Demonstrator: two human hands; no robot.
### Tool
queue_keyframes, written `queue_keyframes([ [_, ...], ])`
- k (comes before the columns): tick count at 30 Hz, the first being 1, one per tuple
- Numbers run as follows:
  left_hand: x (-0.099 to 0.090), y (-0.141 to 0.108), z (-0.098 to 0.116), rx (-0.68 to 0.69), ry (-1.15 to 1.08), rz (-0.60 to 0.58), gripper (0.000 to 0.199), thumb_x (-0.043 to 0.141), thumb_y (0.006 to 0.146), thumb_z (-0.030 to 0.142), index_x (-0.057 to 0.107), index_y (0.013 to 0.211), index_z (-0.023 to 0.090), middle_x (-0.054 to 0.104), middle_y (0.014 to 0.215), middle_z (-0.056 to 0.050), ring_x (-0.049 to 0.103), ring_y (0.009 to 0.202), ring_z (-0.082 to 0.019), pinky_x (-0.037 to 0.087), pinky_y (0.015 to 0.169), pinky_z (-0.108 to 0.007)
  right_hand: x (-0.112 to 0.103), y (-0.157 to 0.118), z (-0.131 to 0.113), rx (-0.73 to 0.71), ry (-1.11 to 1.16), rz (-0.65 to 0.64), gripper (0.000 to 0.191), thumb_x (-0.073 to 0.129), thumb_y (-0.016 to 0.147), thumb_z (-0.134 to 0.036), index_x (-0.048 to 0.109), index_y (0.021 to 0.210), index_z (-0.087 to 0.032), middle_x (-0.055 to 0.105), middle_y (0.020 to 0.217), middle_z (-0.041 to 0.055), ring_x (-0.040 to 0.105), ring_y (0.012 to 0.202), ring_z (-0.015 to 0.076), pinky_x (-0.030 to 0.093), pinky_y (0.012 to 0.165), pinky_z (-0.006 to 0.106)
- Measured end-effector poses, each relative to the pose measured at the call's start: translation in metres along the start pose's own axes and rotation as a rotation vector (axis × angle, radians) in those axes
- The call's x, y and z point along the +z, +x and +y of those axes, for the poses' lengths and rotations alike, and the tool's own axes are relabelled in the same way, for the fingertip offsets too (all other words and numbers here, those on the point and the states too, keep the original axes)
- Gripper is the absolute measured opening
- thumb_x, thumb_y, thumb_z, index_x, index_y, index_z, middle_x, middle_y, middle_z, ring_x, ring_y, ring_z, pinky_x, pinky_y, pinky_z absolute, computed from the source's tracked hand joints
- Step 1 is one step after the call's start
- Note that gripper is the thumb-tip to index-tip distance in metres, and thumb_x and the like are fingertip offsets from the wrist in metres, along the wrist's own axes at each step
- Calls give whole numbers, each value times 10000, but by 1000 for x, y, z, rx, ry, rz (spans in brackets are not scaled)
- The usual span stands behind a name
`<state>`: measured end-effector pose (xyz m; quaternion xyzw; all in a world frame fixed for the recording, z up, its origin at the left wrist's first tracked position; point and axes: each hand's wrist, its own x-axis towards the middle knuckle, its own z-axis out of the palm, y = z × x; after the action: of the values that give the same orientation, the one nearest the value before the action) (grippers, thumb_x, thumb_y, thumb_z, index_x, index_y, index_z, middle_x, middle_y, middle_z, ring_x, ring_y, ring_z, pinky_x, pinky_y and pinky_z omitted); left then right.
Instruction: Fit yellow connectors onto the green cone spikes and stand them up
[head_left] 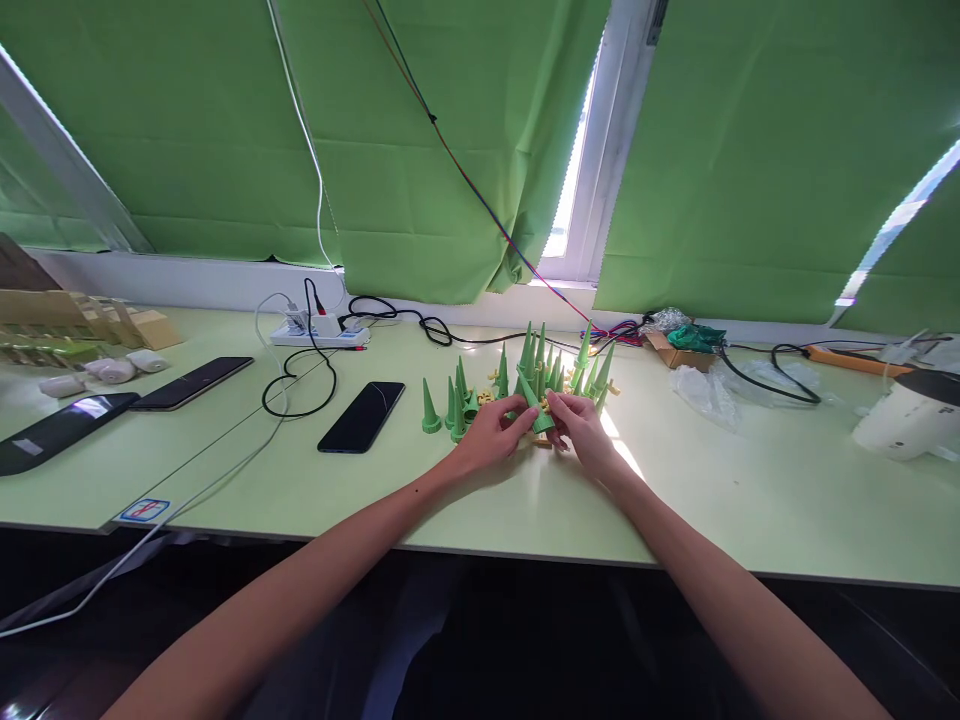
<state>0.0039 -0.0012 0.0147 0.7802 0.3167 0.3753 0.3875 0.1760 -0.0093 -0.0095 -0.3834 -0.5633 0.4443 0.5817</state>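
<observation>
My left hand (495,428) is closed on a green cone (535,405), which it holds tilted over the table. Close at its right, my right hand (579,425) is pinched near the cone's wide end; what lies between its fingertips is too small to name. Behind both hands stand several upright green cones (540,352) among small yellow pieces (486,397). More cones stand left of my left hand, one of them (430,408) a little apart from the others.
A black phone (361,417) lies left of the cones. Cables and a power strip (320,332) are behind it. Plastic bags (705,392), a small carton (681,352) and a white kettle (909,415) stand or lie at the right. Two dark devices and white rolls are far left.
</observation>
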Motion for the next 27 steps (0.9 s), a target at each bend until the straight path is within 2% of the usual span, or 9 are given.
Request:
queue_keyframes([
  [8,1,0,-2,31,76,52,348,558,903,497,511,769,179,397,596,45,345,476,-75,238,442,-234,3,-1,-2,-29,-132,36,542,607,835,-643,472,557,-198,376,427,-59,377,369,86,290,361,243],
  [15,4,0,-7,142,168,103,224,593,900,361,576,790,167,500,839,-9,414,562,-71,344,501,-233,3,-1,2,-63,-204,51,594,563,874,-612,398,472,-208,363,383,-46,348,362,86,265,382,255],
  [20,7,-1,-12,215,238,123,150,565,918,270,607,811,174,515,881,-18,450,628,-87,381,565,-240,1,1,6,-83,-261,60,596,534,894,-598,385,464,-214,363,370,-44,340,365,90,270,399,262],
  [27,8,-1,-13,196,269,128,139,530,937,253,628,868,183,524,888,-21,448,624,-92,382,572,-245,3,2,6,-88,-309,84,589,519,900,-613,403,484,-213,377,383,-46,351,371,93,292,412,262],
])
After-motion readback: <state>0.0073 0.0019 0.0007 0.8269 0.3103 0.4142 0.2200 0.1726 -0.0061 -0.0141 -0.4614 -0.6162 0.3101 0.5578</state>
